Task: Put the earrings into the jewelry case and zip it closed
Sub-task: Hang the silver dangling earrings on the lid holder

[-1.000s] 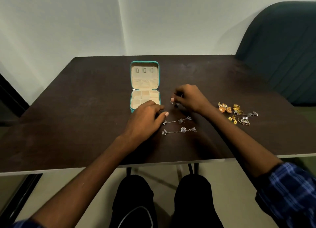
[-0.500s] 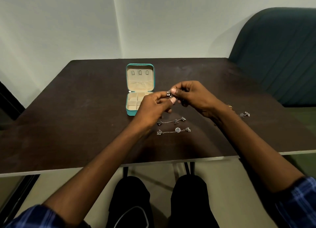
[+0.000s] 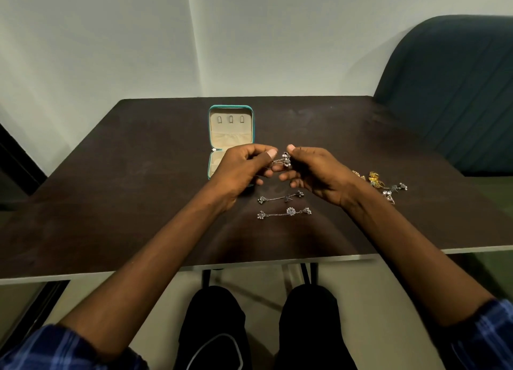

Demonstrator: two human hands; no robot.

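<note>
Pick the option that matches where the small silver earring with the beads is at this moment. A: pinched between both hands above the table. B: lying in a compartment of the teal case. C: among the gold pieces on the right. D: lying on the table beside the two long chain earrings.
A: the left hand and right hand both pinch the silver earring in the air, in front of the open jewelry case.

A plain room, likely a home or small office — a dark wood-look desk set near a bare pale wall corner, with a teal upholstered chair at the desk's far right corner.
</note>
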